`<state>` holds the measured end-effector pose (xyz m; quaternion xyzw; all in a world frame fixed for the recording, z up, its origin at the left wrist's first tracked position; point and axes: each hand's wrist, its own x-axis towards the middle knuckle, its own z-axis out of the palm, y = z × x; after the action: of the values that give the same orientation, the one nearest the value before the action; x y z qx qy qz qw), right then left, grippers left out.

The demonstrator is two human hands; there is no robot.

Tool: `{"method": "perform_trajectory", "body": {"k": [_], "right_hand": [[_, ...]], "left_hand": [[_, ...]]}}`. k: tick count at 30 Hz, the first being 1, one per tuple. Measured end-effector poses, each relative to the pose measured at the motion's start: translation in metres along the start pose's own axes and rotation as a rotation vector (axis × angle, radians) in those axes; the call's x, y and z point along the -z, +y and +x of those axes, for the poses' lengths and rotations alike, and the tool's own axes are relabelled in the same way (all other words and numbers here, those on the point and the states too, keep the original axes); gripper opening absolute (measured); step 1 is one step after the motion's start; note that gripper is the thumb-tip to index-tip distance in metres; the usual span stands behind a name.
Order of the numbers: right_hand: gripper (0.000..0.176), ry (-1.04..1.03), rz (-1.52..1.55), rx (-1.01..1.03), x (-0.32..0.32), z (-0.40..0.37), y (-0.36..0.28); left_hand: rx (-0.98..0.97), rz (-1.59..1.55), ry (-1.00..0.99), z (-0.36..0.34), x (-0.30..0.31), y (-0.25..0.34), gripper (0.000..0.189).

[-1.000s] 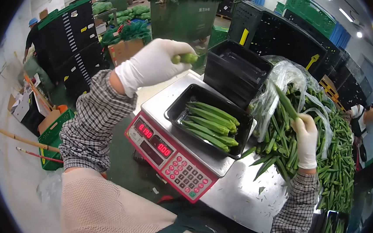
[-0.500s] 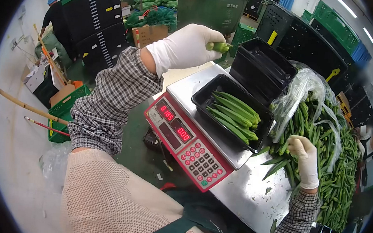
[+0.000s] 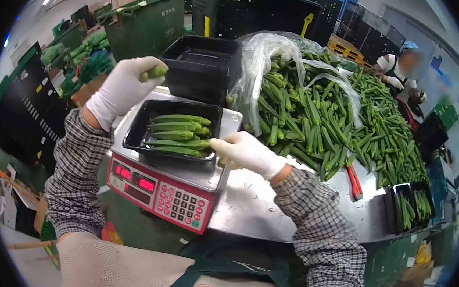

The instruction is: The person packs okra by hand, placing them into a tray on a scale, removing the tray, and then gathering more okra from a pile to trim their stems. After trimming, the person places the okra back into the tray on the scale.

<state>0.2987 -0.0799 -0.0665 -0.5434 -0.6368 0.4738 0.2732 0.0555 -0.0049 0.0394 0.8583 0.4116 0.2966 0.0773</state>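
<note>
My left hand, in a white glove, is closed around okra, whose stem end shows at the fingertips. It is raised just above the far left side of a black tray. Several okra pods lie side by side in that tray, stem ends to the right. The tray rests on the steel plate of a red digital scale. At the tray's right rim, my gloved right hand has its fingers pressed together beside the stem ends; whether they grip anything is hidden.
A stack of empty black trays stands behind the scale. A large okra pile, partly under clear plastic, covers the table's back right. A red-handled tool lies before it. Filled trays sit far right. Another person works beyond.
My view has turned right. My right hand has come from beside the okra pile to the tray's right rim. My left hand still holds okra, now lower and nearer the tray.
</note>
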Motion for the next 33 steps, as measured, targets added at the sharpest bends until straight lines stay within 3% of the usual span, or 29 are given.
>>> {"method": "perform_trajectory", "body": {"k": [3,4,7,11,15,19,23,26,28,31,33], "right_hand": [[0.034,0.2,-0.262,0.134,0.019,-0.009,0.004],[0.032,0.249,-0.189,0.139,0.021,-0.014,0.0],[0.022,0.25,-0.248,0.286,0.017,-0.013,-0.008],[0.01,0.247,-0.441,0.526,-0.001,-0.002,-0.021],[0.013,0.342,-0.799,0.813,-0.02,0.023,-0.029],[0.016,0.319,-1.047,0.713,-0.032,0.034,-0.035],[0.015,0.332,-0.958,0.691,-0.03,0.035,-0.035],[0.014,0.296,-0.761,0.674,-0.027,0.035,-0.035],[0.014,0.242,-0.646,0.607,-0.029,0.033,-0.038],[0.014,0.279,-0.608,0.64,-0.035,0.032,-0.035],[0.015,0.272,-0.756,0.638,-0.037,0.036,-0.033]], "left_hand": [[-0.092,-0.013,-0.031,-0.007,-0.005,0.008,0.017],[-0.072,-0.017,-0.059,-0.01,-0.004,0.013,0.017],[-0.073,-0.029,-0.25,-0.021,-0.003,0.012,0.02],[-0.161,0.057,-0.296,-0.035,-0.004,0.006,0.02],[-0.016,0.076,-0.319,-0.044,-0.003,-0.007,0.02],[-0.012,0.05,-0.296,-0.048,0.0,-0.016,0.02],[-0.103,-0.043,-0.182,-0.048,0.004,-0.012,0.019],[0.006,-0.155,-0.191,-0.043,0.007,-0.003,0.019],[-0.089,-0.162,-0.15,-0.041,0.002,-0.001,0.02],[-0.164,-0.168,-0.153,-0.04,-0.004,-0.002,0.022],[-0.16,-0.165,-0.178,-0.041,-0.006,-0.002,0.022]]}}
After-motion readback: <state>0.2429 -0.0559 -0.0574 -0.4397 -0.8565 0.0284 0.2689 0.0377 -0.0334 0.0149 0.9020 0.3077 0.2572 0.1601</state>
